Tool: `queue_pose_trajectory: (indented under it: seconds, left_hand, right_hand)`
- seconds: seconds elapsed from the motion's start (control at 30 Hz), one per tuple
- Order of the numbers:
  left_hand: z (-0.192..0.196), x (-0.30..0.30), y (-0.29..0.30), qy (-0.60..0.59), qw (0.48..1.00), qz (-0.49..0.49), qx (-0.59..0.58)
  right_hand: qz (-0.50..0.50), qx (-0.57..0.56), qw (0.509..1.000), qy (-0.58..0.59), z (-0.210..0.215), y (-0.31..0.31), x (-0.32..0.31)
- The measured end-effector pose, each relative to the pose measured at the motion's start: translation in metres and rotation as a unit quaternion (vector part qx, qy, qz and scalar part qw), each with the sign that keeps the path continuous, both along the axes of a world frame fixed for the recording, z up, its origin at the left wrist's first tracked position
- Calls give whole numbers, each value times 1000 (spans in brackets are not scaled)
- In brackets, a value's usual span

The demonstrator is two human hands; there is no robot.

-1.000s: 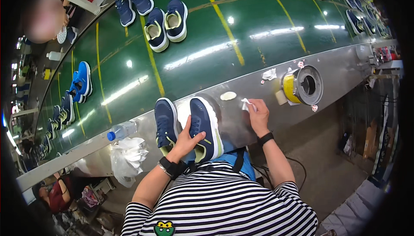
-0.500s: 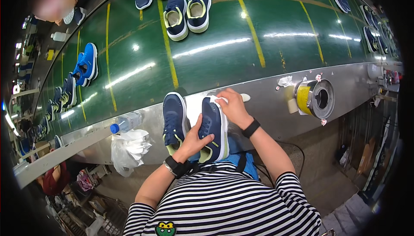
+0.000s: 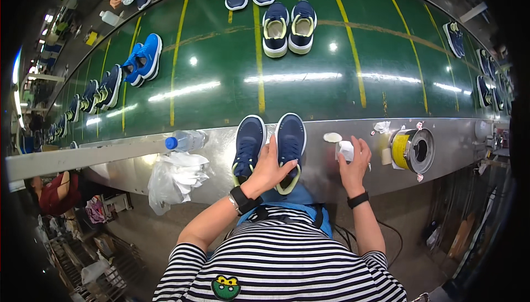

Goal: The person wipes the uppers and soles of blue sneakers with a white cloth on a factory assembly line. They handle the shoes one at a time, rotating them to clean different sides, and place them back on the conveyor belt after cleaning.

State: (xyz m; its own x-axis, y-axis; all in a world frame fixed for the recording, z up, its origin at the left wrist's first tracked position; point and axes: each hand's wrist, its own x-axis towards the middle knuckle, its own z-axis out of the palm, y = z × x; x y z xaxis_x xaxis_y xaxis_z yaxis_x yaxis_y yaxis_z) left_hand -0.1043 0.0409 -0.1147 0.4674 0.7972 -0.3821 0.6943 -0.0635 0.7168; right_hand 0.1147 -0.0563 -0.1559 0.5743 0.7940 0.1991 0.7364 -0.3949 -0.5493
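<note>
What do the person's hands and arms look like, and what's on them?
Both the left hand and the right hand are bare, without gloves. On the left wrist are a wide black band, perhaps a watch, and a thin silvery bracelet. The right wrist has a black band. The short sleeves have black and white stripes.

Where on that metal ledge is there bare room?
Right of the yellow-labelled can, the ledge looks bare; a narrower gap separates bottle and left navy shoe. It's crowded around the right hand, white tissue and pale oval.
</note>
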Motion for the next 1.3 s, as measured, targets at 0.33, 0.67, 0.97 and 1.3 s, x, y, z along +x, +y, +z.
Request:
queue_pose_trajectory:
  seconds: [0.33,0.67,0.97,1.3]
  left_hand:
    - [-72,-125,-23,-171,947,236,-138]
    - [-29,-64,53,-131,987,-35,-83]
    - [11,93,223,114,930,-181,300]
    - [-41,183,297,295,938,-133,120]
  right_hand:
    - [493,-93,865,19,18,-12,-130]
    - [436,-155,886,-22,75,61,-18]
    - [276,-171,932,-160,77,143,237]
    - [159,-322,932,-54,8,133,328]
